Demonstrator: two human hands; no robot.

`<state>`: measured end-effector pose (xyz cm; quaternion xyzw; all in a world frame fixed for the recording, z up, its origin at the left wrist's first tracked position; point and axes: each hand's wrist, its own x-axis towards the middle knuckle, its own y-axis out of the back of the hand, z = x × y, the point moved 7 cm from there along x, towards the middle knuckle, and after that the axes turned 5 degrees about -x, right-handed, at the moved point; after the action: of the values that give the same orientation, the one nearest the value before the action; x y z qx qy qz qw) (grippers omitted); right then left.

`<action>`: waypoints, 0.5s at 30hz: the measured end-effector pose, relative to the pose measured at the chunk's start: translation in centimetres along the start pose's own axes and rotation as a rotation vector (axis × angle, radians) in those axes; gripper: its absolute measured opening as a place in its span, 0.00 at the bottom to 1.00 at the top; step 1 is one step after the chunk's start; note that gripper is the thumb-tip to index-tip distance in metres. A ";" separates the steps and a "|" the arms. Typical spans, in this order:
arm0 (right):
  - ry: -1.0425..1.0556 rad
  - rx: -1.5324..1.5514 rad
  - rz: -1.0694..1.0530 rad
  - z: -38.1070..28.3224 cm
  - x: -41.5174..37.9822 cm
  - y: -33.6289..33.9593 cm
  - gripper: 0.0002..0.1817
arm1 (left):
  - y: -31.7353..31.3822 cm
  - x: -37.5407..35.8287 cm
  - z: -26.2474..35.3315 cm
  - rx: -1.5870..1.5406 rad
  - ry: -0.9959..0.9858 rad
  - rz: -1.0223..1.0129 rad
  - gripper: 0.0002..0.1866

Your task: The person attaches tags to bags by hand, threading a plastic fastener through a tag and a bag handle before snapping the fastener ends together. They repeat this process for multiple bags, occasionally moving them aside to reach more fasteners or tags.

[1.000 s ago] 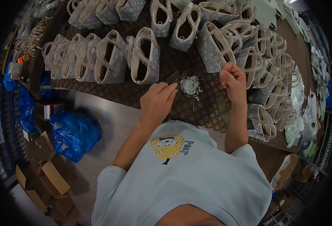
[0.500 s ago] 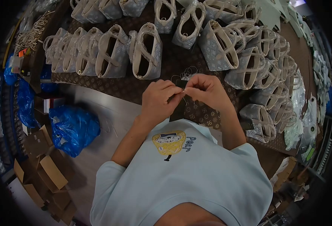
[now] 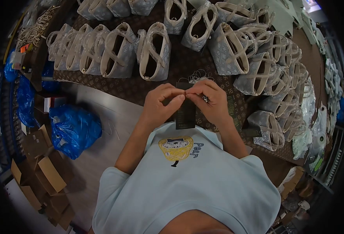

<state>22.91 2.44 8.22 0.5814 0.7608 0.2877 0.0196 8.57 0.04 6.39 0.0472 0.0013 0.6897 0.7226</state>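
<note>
Left grip (image 3: pixel 157 104) meets right grip (image 3: pixel 215 103), pinched

Black tag (image 3: pixel 185 115); grey-patterned bags (image 3: pixel 227 52); brown-patterned cloth (image 3: pixel 119 87)

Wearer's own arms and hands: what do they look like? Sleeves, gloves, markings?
Left hand and right hand ungloved. Arms bare up to short, loose, pale blue sleeves. Matching T-shirt carries a yellow cartoon print lettered "Pear".
</note>
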 end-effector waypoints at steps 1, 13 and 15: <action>-0.003 0.000 0.000 -0.1 0.0 0.0 0.05 | 0.2 0.0 -0.5 0.009 0.041 -0.061 0.07; 0.210 -0.149 -0.046 -1.1 -0.5 -0.8 0.07 | 0.2 -1.2 -2.3 -0.130 0.162 -0.106 0.07; 0.141 -0.093 0.019 -1.0 -0.7 -0.6 0.06 | 0.1 -1.2 -2.1 -0.080 0.131 -0.094 0.06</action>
<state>22.28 1.27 8.54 0.5652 0.7407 0.3631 -0.0096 8.24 -1.05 4.25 -0.0270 0.0230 0.6562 0.7537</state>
